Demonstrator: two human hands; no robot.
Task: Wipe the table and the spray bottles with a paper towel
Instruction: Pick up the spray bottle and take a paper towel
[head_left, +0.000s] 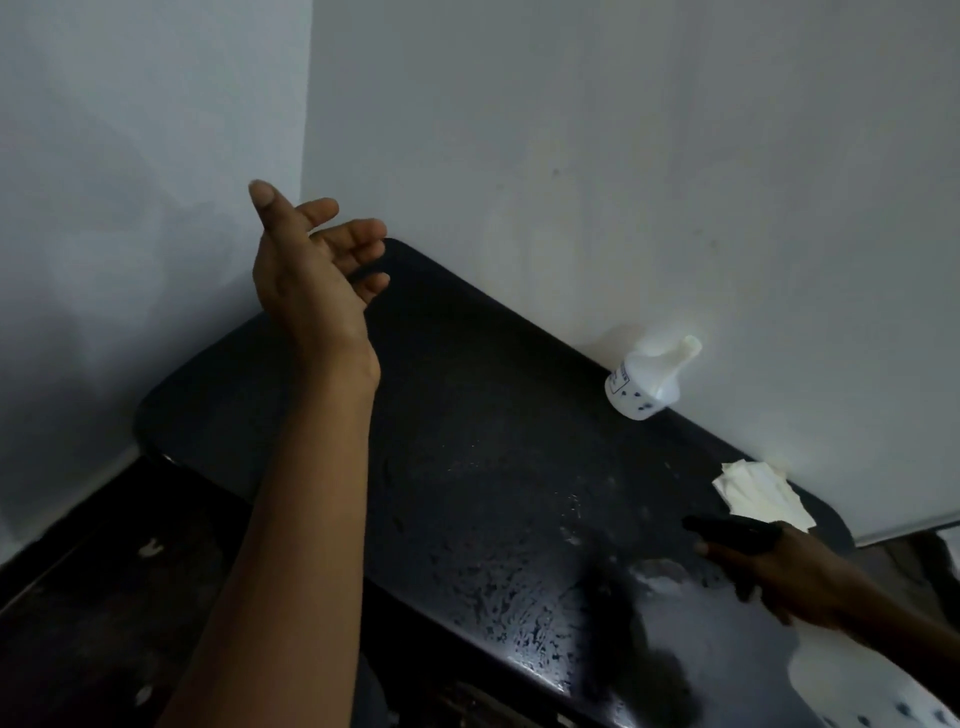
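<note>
Right now the crumpled white paper towel (763, 496) lies on the far right corner of the glossy black bench (467, 415), touching or nearly touching the grey wall (623, 156), and neither of my hands is on it. My right hand (779, 577) is closed around the dark trigger head of a spray bottle (862, 680) whose white, dark-speckled body runs out of the lower right corner; the nozzle points across the bench. My left hand (317, 275) is raised over the far left corner with the palm up and the fingers loosely spread, holding nothing. The two hands are well apart.

The bench top in front of the nozzle is beaded and streaked with wet patches, so I judge this to be the wetting step, with wiping not yet begun. A second, small white plastic spray bottle (649, 379) with dark spots stands at the back edge against the wall, between the two hands and just left of the towel.

Next, I think, I need a free hand on the towel. The left is the free one, but it would have to cross the whole bench; setting the bottle down and using the right, which is just beside the towel, looks simpler. Then the wet area nearest me wants broad strokes before the droplets run off the rounded front edge, and the bottles come after.
</note>
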